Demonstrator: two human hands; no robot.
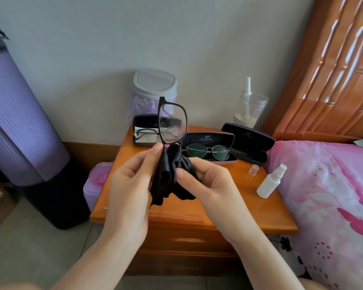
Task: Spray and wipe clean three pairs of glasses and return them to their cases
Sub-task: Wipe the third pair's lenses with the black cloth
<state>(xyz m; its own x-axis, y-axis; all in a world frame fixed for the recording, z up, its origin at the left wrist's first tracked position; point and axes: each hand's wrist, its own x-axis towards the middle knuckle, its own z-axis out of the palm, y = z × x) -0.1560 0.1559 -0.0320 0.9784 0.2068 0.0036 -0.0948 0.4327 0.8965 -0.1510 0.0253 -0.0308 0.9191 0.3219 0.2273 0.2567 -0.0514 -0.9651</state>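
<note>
Black-framed glasses (171,120) stand on end above the nightstand, one lens wet with droplets, the lower lens wrapped in a black cloth (170,174). My left hand (132,176) pinches the frame and cloth from the left. My right hand (205,181) grips the bunched cloth from the right. Behind, an open case (144,130) holds a second pair (146,133). Another open case (210,143) holds round glasses (208,151). A black case (248,141) lies open and empty at the right. A white spray bottle (270,182) lies uncapped, its clear cap (254,169) beside it.
The wooden nightstand (189,208) stands between a pink bed (327,195) on the right and a rolled purple mat (21,126) on the left. A small lidded bin (154,88) and a clear jar (250,107) stand at the back by the wall. A pink box (94,183) sits left of the nightstand.
</note>
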